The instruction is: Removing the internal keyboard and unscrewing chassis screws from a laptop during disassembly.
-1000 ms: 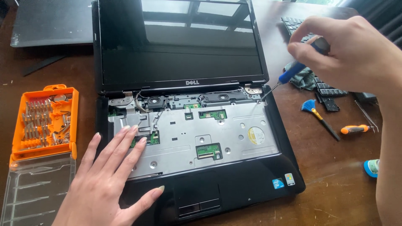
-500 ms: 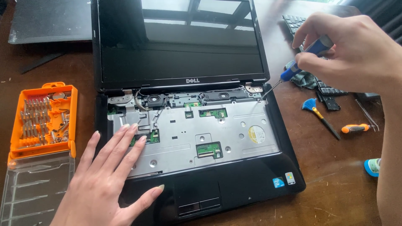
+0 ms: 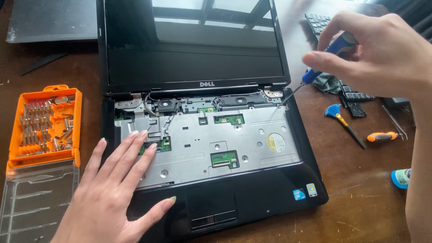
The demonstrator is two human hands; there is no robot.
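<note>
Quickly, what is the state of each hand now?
Left hand: open, flat on the black opened laptop.
Right hand: closed, holding the blue-handled screwdriver.

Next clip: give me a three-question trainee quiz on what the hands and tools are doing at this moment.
1. True or false: the left hand lies flat on the laptop.
2. Multiple choice: the right hand holds a) an orange bit case, b) a blue-handled screwdriver, c) a brush.
3. Where does the screwdriver's tip point?

Key
1. True: palm down on the left of the bare metal deck.
2. b.
3. At the right hinge, at the deck's back right corner; contact cannot be told. The orange bit case sits left of the laptop, the brush to its right.
</note>
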